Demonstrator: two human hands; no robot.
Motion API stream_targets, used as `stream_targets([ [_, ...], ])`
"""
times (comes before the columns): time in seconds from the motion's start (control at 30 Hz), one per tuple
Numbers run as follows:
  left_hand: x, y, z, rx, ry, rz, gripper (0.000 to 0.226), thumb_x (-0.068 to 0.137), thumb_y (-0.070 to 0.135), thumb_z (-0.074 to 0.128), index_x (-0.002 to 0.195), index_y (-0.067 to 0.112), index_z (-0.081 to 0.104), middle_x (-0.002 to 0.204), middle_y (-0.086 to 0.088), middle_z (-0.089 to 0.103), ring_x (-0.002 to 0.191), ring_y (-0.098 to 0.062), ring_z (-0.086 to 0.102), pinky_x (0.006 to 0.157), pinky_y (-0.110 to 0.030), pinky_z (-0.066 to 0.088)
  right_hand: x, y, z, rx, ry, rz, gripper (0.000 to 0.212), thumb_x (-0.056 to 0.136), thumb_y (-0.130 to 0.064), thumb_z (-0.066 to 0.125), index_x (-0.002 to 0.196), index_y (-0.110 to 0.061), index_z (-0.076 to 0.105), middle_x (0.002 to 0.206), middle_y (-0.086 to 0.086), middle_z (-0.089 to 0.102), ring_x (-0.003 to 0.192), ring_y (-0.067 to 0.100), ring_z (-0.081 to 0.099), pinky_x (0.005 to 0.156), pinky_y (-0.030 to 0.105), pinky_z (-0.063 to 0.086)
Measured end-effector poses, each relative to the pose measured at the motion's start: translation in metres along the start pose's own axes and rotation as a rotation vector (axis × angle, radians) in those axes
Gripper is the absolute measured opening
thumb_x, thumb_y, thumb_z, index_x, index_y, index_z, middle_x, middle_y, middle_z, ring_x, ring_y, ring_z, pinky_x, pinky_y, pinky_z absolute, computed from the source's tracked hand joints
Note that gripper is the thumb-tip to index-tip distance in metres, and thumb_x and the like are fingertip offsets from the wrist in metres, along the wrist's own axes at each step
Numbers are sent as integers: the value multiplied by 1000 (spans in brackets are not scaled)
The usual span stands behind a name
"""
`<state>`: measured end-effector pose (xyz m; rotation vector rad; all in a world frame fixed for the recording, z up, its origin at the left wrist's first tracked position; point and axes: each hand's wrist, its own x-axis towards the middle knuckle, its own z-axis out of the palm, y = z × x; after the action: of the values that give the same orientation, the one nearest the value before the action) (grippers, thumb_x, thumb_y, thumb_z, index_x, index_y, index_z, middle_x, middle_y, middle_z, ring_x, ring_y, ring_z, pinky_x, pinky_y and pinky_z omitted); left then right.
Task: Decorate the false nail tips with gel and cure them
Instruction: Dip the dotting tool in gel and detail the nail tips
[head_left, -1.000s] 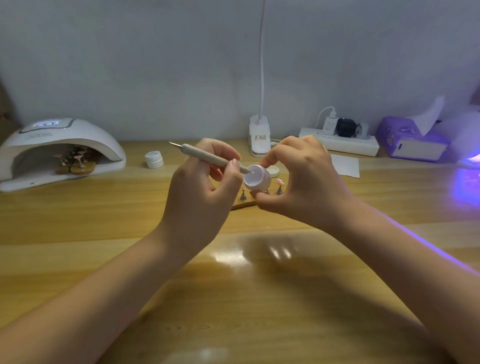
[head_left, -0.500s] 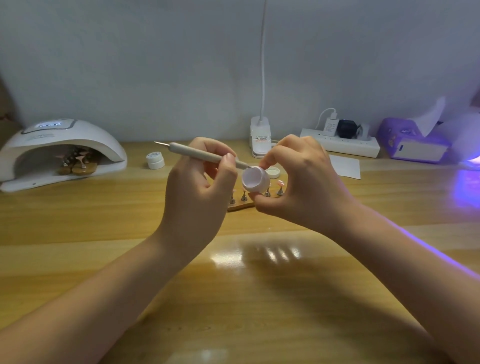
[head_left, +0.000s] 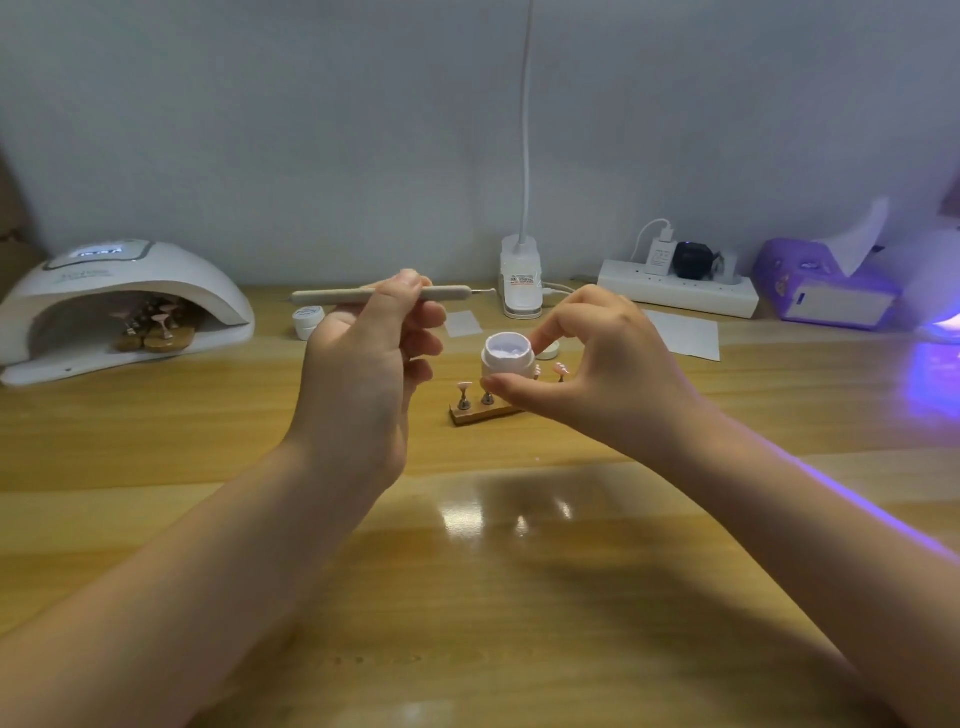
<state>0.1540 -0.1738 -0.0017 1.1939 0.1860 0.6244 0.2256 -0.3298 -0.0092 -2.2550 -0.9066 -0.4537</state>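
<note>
My left hand (head_left: 374, 364) grips a beige dotting tool (head_left: 337, 296), which lies level with its metal tip pointing right, clear of the jar. My right hand (head_left: 602, 374) pinches a small white gel jar (head_left: 506, 356) between thumb and forefinger, its open mouth facing up. Just behind and below the jar, a wooden holder (head_left: 480, 414) carries pink false nail tips (head_left: 464, 387) on metal stands; part of it is hidden by my right hand. A white curing lamp (head_left: 119, 306) at the left holds more nail tips on wooden holders (head_left: 161, 325) inside.
A second small white jar (head_left: 308, 321) sits behind my left hand, and a jar lid (head_left: 549, 352) lies behind the held jar. A clip lamp base (head_left: 521, 283), power strip (head_left: 678, 293), paper slips (head_left: 685, 332) and purple tissue box (head_left: 826, 291) line the back. Purple light glows at far right.
The tool's tip has come out of the jar and the tool has swung level, up and left. The jar has turned from tilted to upright and dropped slightly.
</note>
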Motion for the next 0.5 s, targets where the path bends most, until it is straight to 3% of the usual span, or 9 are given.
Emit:
stream_targets([
  [0.23, 2, -2, -2, -32, 17, -40, 20, 91, 38, 63, 82, 20, 63, 65, 9, 63, 59, -6, 55, 57, -25, 42, 2, 4, 2, -5, 18, 2, 45, 65, -63, 70, 86, -23, 66, 98, -5, 58, 96, 11, 48, 78, 27, 40],
  [0.37, 4, -5, -4, 2, -27, -5, 16, 95, 27, 60, 84, 18, 67, 69, 5, 65, 61, -7, 56, 55, -23, 44, 5, 17, -1, -15, 41, 60, 41, 67, -61, 72, 84, -24, 63, 96, -4, 57, 95, 12, 48, 77, 28, 38],
  [0.5, 6, -10, -10, 35, -34, 50, 13, 96, 17, 56, 89, 17, 68, 71, 3, 67, 65, -9, 59, 56, -21, 47, 10, 43, -4, -20, 42, 239, 39, 70, -56, 74, 87, -25, 59, 101, -3, 56, 99, 17, 51, 79, 34, 45],
])
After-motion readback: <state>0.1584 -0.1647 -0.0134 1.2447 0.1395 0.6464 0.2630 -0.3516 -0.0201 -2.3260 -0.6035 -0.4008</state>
